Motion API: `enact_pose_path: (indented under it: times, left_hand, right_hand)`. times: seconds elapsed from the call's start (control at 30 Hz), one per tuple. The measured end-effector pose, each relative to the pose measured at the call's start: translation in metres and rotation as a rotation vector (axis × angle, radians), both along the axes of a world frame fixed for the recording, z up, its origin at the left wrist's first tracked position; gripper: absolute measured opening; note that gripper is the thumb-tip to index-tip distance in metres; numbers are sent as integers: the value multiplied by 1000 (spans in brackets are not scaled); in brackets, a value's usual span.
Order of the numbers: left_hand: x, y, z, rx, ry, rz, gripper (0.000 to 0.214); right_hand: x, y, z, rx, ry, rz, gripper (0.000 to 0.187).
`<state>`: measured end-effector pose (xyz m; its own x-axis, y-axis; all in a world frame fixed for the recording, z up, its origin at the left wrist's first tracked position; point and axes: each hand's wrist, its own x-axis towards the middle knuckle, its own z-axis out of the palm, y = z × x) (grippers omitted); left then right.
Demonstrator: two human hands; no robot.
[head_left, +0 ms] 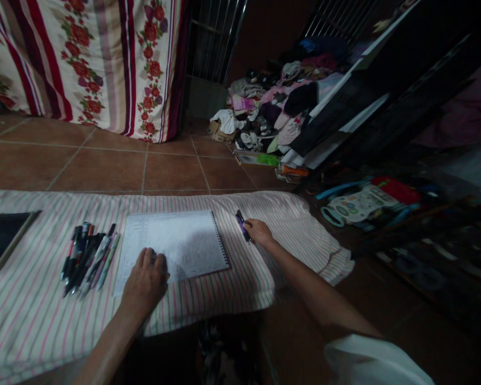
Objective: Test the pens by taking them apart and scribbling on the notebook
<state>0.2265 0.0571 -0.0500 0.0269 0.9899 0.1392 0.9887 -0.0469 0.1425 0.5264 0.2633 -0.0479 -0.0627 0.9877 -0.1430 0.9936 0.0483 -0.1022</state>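
A spiral notebook (176,240) lies open on a pink-striped cloth (32,315) spread over the floor. My left hand (145,282) rests on the notebook's near left corner, fingers curled down on the page. My right hand (258,232) lies on the cloth just right of the notebook, fingers closed around a dark purple pen (241,224) that points away from me. A row of several pens (87,259) lies left of the notebook.
A dark tablet or book (2,239) sits at the cloth's far left. Beyond are brown floor tiles (104,166), a floral bedcover (84,64), a clothes pile (272,107), dark shelving (385,107) and toys (361,203) at right.
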Motion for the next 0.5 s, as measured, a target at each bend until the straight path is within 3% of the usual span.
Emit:
enact_pose_path:
  times: [0.3,0.5]
  left_hand:
    - [0,1,2,-27,0,1,24]
    - [1,0,0,4,-22,18,25]
  right_hand:
    - [7,-7,-2,-3,25,13,24]
    - [3,-9,-1,7,12,23,34]
